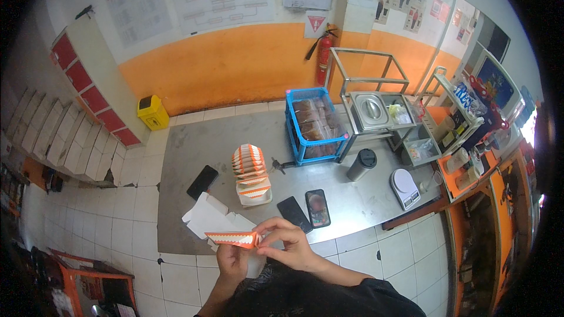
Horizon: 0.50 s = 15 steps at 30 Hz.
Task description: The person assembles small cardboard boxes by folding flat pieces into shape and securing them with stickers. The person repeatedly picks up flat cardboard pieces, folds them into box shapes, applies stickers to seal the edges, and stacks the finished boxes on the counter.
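Here, low in the centre of the frame, a flat orange-and-white printed cardboard carton blank (233,239) is pinched between both hands above the near edge of the grey steel bench (364,202). The left hand (232,260) grips it from below; the right hand (288,243) closes its fingertips on the right end. The blank is judged light, thin and easily creased, so it is best held by the edges. Just beyond lie loose white cardboard pieces (208,214), then a stack of folded orange-and-white cartons (251,173). Two dark phones (306,210) lie right of it.
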Tool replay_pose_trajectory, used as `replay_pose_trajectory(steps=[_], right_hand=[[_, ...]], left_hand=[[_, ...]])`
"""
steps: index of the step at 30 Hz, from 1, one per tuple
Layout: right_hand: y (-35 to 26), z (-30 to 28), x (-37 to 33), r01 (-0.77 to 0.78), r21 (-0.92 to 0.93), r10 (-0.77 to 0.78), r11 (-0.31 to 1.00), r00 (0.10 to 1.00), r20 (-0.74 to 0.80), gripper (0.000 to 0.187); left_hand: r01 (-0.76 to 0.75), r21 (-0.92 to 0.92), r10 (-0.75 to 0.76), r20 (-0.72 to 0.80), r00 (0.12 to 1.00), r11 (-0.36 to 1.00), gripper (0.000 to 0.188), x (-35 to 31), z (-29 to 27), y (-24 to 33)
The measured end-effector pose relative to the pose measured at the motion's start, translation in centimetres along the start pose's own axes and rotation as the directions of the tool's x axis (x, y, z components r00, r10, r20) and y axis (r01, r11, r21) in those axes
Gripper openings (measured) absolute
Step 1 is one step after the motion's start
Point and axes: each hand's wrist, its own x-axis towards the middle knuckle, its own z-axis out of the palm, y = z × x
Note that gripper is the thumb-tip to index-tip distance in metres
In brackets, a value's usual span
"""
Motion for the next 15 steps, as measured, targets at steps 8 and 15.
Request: replay_pose_trajectory(steps=[8, 15], right_hand=[[1.2, 0.4, -0.2, -0.106, 0.056, 0.11, 0.993, 0.99, -0.09, 0.024], [1.9, -3.7, -0.2, -0.382, -0.255, 0.386, 0.888, 0.922, -0.034, 0.032]], left_hand=[[0.103, 0.117, -0.122, 0.164, 0.979, 0.988, 0.021, 0.4, 0.6, 0.5], [0.154, 0.453, -0.238, 0.134, 0.962, 0.878, 0.034, 1.8, 1.0, 3.1]])
